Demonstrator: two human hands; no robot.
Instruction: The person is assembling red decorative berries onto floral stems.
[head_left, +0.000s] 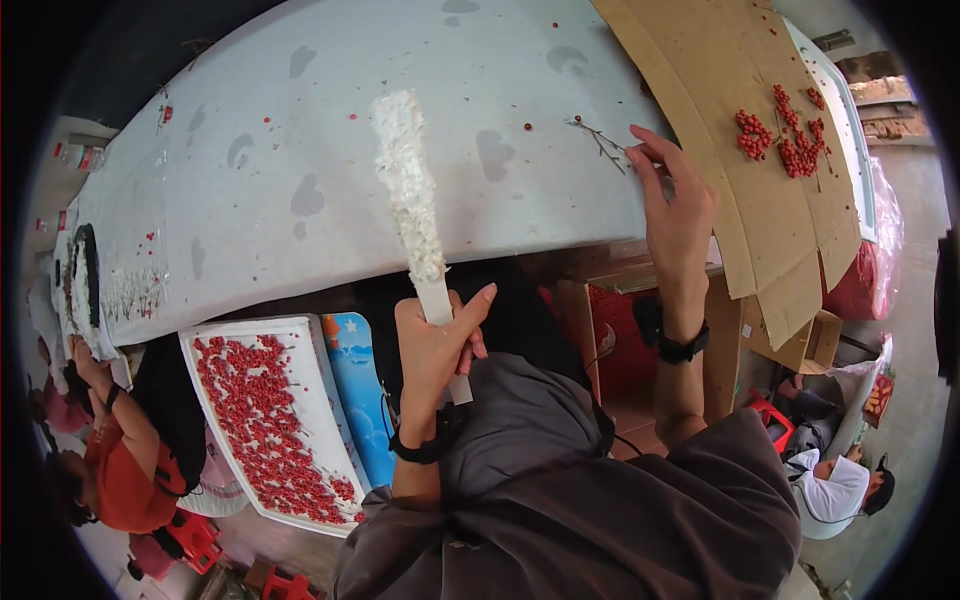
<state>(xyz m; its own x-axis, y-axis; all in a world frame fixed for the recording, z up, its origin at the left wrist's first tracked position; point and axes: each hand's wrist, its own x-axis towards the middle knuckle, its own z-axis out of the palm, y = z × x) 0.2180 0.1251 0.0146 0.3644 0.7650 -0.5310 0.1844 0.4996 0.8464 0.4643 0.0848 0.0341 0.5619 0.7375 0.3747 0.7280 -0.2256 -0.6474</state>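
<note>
My left hand (432, 338) is closed around the bare lower end of a flat white strip (408, 175), held upright over the table's near edge. White lumpy paste coats its upper part. My right hand (680, 200) has thumb and forefinger pinched at the lower end of a thin branched twig (604, 141) above the table. A dark red berry sits at the twig's far tip. Several sprigs of red berries (783, 135) lie on brown cardboard (720, 120) to the right of that hand.
A white cloth-covered table (250, 220) spreads ahead, with loose berries on it. Below its left edge stands a white foam tray (325, 420) full of red berry sprigs, beside a blue board (358, 385). A person in orange (130, 480) works at left; another in white (835, 490) sits at right.
</note>
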